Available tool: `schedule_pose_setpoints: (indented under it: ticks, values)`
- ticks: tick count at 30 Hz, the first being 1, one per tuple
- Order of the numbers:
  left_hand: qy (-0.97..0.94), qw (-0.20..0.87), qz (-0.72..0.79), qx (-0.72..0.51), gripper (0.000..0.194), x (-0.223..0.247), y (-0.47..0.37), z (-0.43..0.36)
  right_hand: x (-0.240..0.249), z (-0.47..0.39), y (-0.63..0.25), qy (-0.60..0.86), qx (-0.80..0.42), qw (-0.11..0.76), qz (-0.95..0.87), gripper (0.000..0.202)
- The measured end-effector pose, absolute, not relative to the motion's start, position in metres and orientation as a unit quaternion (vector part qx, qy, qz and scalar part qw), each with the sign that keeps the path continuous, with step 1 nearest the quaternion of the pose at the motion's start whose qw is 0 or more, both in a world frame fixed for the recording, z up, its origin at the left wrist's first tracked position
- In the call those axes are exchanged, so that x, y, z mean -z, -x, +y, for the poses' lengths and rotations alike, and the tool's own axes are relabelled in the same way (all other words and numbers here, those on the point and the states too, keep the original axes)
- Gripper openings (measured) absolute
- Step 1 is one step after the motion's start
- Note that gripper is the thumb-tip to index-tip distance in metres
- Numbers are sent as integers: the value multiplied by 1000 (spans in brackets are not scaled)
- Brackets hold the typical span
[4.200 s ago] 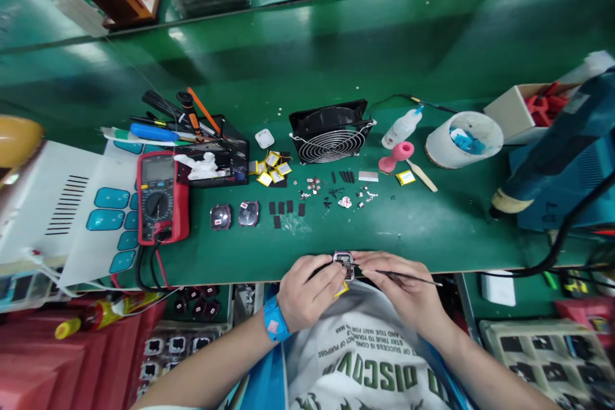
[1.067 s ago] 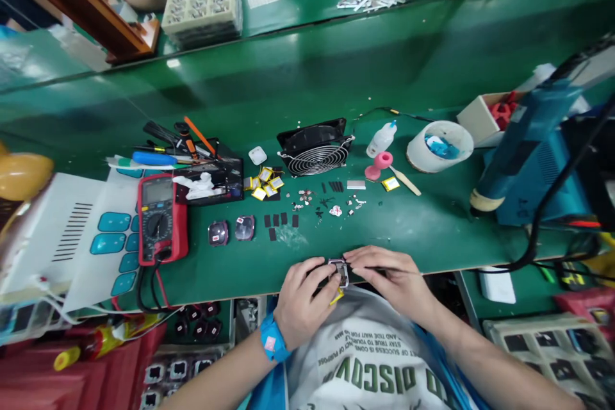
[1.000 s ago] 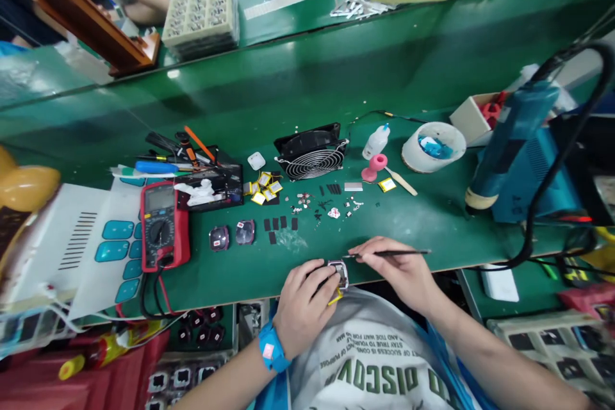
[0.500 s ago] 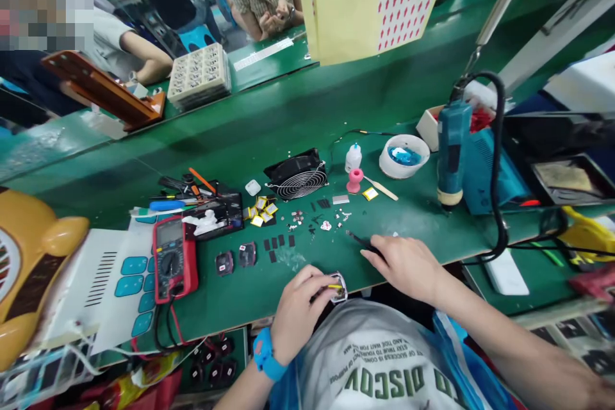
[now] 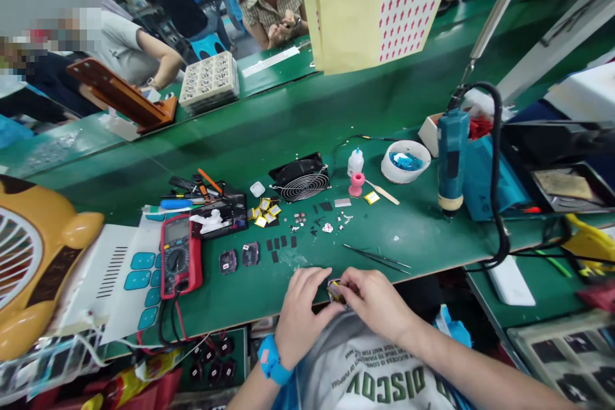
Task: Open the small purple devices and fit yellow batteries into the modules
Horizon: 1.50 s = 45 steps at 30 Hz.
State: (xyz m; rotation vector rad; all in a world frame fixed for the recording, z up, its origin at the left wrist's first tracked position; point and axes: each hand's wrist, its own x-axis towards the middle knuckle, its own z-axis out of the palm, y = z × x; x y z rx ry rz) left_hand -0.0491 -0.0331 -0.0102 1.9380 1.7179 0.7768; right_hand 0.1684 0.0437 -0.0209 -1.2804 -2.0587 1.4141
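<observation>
At the front edge of the bench, close to my shirt, my left hand [image 5: 307, 301] holds a small device case [image 5: 335, 291] with a yellowish part inside. My right hand [image 5: 377, 301] grips the same case from the other side, thumb and fingertips pressed to it and partly hiding it. A pair of dark tweezers [image 5: 377, 258] lies on the bench just beyond my right hand. Two more dark device cases [image 5: 250, 254] rest to the left, beside several black rectangular pads [image 5: 275, 244]. Small loose parts [image 5: 327, 228] are scattered further back.
A red multimeter [image 5: 180, 255] stands at left, near a black tray of tools [image 5: 225, 211]. Yellow-edged battery cells [image 5: 265, 208] lie before a fan [image 5: 300, 179]. A white bowl [image 5: 406, 170] and a hanging electric screwdriver [image 5: 452, 160] are at right. Co-workers sit across the bench.
My right hand has let go of the tweezers, which now lie on the bench, and has moved left to the device case. My left hand stays at the case.
</observation>
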Motion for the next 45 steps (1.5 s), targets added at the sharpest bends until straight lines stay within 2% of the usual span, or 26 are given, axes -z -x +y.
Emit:
schedule_pose_setpoints:
  ticks: [3,10,20,23,26,28,31,33,39,42,45]
  values:
    - [-727,150,614,-268,57,17,43,-42,17,46,-171,458,-523,158,-701,22]
    - [-709,70,628,-312,67,33,21,-50,10,43,-176,480,-574,145,-647,26]
    - [-693,82,604,-386,72,47,15,-55,5,51,-178,488,-609,182,-598,30]
    - [-673,113,595,-425,77,56,14,-58,5,54,-179,477,-647,192,-563,31]
    - [-640,159,594,-462,78,55,10,-61,6,57,-181,446,-709,169,-519,50]
    - [-564,254,613,-492,75,47,6,-60,7,58,-184,429,-733,165,-502,61]
    - [-364,460,625,-515,52,29,1,-54,9,56,-188,427,-732,183,-499,66]
    - [-277,524,620,-514,31,19,-2,-47,11,53,-190,437,-714,205,-506,64]
    - [-195,533,627,-534,27,9,-9,-33,11,43,-194,455,-625,272,-573,50]
    - [-172,533,628,-540,24,6,-13,-31,7,42,-194,455,-596,277,-601,40]
    - [-160,533,628,-544,24,3,-16,-31,3,44,-195,459,-591,268,-607,41]
